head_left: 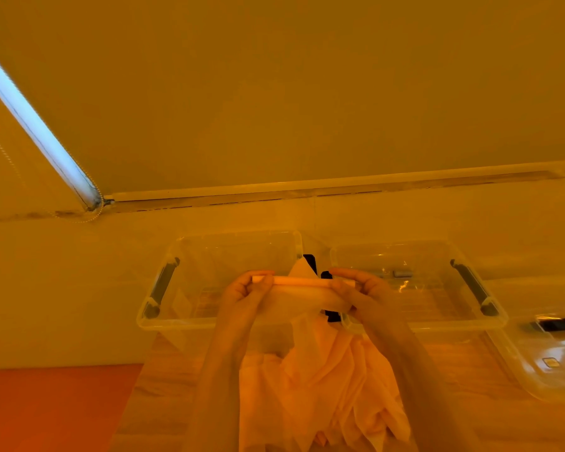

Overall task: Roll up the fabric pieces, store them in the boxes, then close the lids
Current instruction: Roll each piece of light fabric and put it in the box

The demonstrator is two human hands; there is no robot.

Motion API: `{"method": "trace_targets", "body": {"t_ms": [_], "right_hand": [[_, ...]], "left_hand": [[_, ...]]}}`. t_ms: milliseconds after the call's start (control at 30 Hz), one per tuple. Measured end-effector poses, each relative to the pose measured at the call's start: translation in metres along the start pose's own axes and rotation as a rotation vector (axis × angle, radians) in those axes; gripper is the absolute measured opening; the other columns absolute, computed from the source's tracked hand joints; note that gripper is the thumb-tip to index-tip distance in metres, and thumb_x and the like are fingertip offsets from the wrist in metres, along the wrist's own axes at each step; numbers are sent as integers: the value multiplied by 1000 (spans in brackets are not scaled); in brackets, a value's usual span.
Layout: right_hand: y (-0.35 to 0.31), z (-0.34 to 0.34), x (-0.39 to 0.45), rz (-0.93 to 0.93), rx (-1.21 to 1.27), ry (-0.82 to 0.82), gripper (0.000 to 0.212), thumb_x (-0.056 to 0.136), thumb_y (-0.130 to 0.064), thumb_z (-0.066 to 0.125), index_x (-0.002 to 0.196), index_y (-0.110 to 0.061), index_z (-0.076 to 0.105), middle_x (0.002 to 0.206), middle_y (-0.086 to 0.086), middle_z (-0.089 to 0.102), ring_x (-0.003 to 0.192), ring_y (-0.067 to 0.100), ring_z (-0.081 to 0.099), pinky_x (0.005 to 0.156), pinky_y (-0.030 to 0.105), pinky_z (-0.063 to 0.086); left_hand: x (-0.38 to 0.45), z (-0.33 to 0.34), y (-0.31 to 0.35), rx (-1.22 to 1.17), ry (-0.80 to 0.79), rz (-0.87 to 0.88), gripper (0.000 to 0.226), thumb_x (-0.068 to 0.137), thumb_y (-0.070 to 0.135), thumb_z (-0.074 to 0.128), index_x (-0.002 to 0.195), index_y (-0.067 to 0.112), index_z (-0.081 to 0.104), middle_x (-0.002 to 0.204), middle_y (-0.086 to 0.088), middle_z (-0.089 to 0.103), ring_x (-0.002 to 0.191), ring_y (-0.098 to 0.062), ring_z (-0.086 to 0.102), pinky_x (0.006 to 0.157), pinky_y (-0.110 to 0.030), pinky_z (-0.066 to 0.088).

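Fingers (263, 282) of left hand (242, 293) and right hand (361, 288) curl round ends of fabric roll (302, 282), pinching it, held level above two clear boxes. Left box (190, 256) at 9 o'clock of roll, right box (437, 256) at 3 o'clock, both lidless. Loose fabric (323, 386) hangs to 6 o'clock over table (163, 370). Clear lid (542, 363) at 4 o'clock.

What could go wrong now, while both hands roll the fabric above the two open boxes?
1. Most of the fabric hangs loose below the hands, so the roll may come out uneven or unwind.
2. The left hand and right hand pinch only the roll's ends; its middle might sag.
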State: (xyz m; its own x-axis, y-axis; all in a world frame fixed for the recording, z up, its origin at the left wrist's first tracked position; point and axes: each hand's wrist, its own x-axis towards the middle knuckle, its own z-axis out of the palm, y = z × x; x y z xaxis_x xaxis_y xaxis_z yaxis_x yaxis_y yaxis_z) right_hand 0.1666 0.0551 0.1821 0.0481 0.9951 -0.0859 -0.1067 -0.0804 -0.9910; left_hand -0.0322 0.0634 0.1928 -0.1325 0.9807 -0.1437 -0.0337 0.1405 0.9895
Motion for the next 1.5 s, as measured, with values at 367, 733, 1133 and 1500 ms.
{"method": "trace_targets", "body": {"t_ms": [367,733,1133,1500], "right_hand": [[4,-4,5,-2,-50,-2,13,86,-9,66,94,-18,71,78,-6,71,72,9,69,60,29,57],[5,1,10,-20,-114,-73,10,94,-22,56,93,-19,65,84,-5,65,71,7,64,58,21,52],[2,5,14,22,19,-7,10,91,-13,61,98,-15,69,76,0,65,50,1,58,43,13,42],[0,3,12,39,34,-47,19,93,-6,55,108,-9,65,83,2,68,56,0,64,46,12,46]], "left_hand": [[6,-5,-4,55,-37,-22,12,90,25,62,82,21,70,78,-4,68,74,-21,62,62,-34,48],[10,-7,-4,82,-44,26,17,92,21,58,79,21,69,69,3,66,64,-11,61,57,-27,46],[13,-10,-1,34,-23,35,15,91,17,60,87,27,69,89,3,64,76,-9,56,47,-10,41],[11,-8,-2,39,-66,15,15,89,12,62,99,22,68,94,-4,70,75,-11,66,53,-16,48]]}}
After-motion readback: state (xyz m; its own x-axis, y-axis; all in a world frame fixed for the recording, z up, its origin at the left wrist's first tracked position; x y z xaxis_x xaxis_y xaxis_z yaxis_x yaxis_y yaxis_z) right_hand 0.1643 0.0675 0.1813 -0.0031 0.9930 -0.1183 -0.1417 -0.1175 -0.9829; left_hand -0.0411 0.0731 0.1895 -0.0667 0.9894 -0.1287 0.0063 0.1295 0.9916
